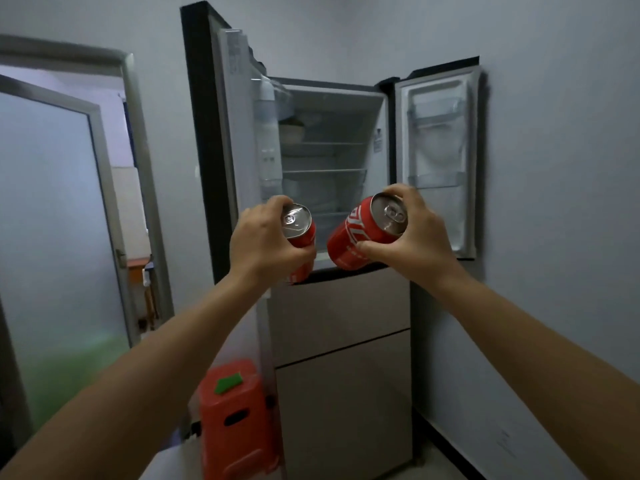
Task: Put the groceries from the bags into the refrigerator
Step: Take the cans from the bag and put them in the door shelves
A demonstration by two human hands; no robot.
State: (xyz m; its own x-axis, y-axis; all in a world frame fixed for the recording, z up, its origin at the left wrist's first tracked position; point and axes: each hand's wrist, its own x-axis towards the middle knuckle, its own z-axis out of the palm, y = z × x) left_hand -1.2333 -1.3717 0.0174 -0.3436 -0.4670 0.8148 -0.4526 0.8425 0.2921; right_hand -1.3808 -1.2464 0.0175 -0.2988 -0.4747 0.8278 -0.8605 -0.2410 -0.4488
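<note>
The refrigerator (332, 98) stands ahead with both upper doors swung open, its glass shelves (323, 171) showing. My left hand (263, 244) grips a red soda can (300, 230) near its silver top, held roughly upright. My right hand (412, 233) grips a second red soda can (349, 240), tilted so its base points left and down. Both cans hang in front of the lowest part of the open compartment, close to each other. A pale bowl (291, 131) sits on an upper shelf at the left. No grocery bags are in view.
An orange plastic stool (239, 420) with a green piece (228, 382) on top stands left of the closed lower drawers (341, 317). The left fridge door (228, 143) juts toward me; the right door (440, 154) lies against the wall. A frosted glass door (59, 216) stands open at left.
</note>
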